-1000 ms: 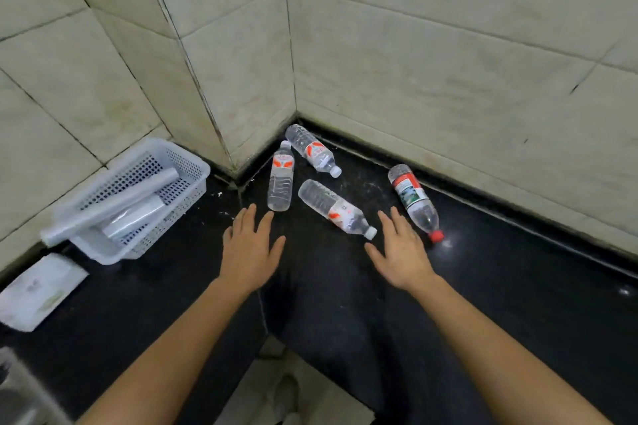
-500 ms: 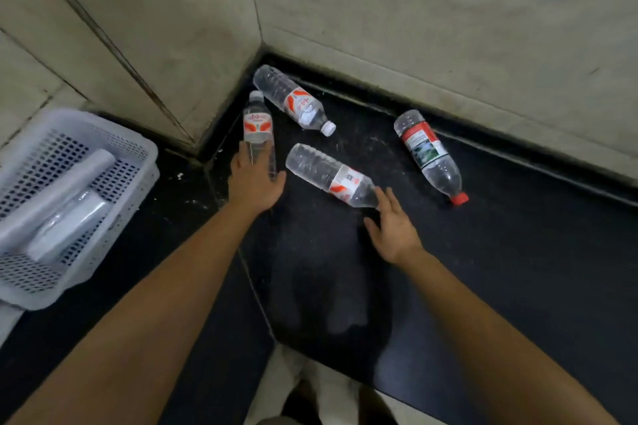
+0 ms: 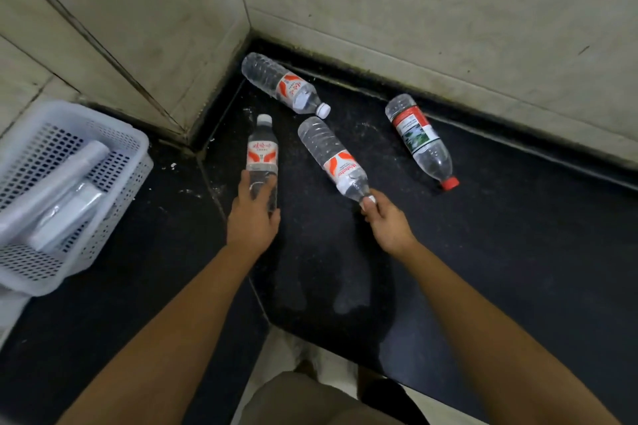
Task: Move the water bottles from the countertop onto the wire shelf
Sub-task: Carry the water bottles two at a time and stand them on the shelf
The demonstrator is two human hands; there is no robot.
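Note:
Several clear water bottles lie on the black countertop [image 3: 500,252] in the tiled corner. My left hand [image 3: 253,214] grips the base end of the left bottle [image 3: 263,152], whose white cap points toward the wall. My right hand [image 3: 386,221] pinches the cap end of the middle bottle [image 3: 333,157], which lies diagonally with its base away from me. A third orange-labelled bottle [image 3: 283,83] lies by the wall corner. A bottle with a red cap and green label [image 3: 419,138] lies to the right, untouched. No wire shelf is in view.
A white perforated plastic basket [image 3: 114,176] holding white rolls sits at the left on the counter. Tiled walls close off the back and left. The counter's front edge has an angled notch near my body, with the floor visible below.
My left hand has closed around the left bottle's base. My right hand has taken the middle bottle's cap end and swung that bottle more upright in the view. The camera has moved closer.

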